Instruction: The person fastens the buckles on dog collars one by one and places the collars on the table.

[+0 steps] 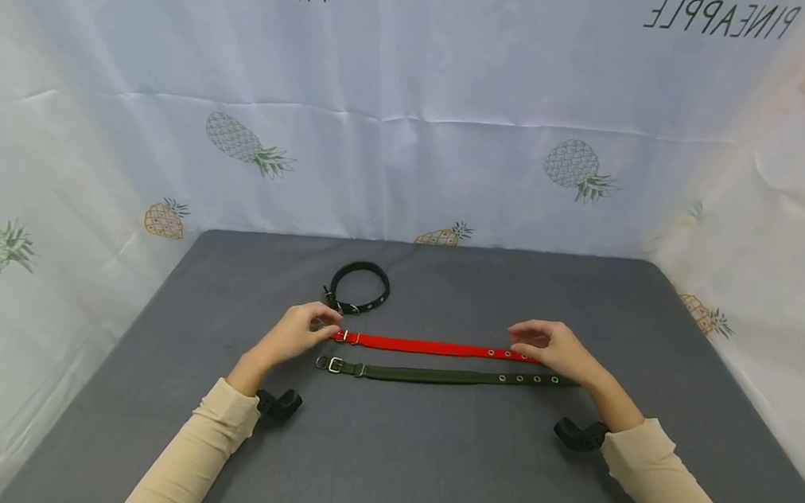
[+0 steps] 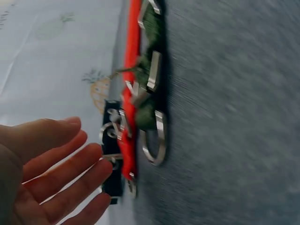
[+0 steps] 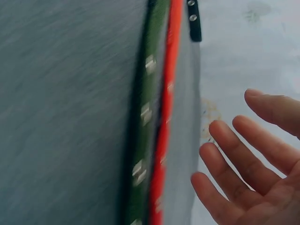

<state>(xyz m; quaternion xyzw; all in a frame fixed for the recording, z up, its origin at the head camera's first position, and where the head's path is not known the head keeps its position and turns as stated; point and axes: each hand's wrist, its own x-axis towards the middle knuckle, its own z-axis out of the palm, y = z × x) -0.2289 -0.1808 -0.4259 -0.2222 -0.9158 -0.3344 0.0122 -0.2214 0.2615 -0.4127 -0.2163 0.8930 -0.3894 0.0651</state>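
Note:
In the head view a red collar (image 1: 430,347) lies stretched out flat, buckle on the left and eyelets on the right. Nearer the person, a dark green collar (image 1: 427,376) runs parallel to it. Over the red collar's buckle end hovers the left hand (image 1: 295,331); its fingers are relaxed and hold nothing in the left wrist view. My right hand (image 1: 561,351) is at the eyelet end, covering the red tip in the head view, with fingers spread loosely and nothing gripped in the right wrist view. A black collar (image 1: 365,266), buckled into a loop, lies behind the left hand.
The collars lie on a grey table (image 1: 442,455). Behind it and at both sides hangs a white curtain (image 1: 418,69) printed with pineapples. Each wrist wears a black camera mount (image 1: 280,404), just in front of a beige sleeve (image 1: 192,441).

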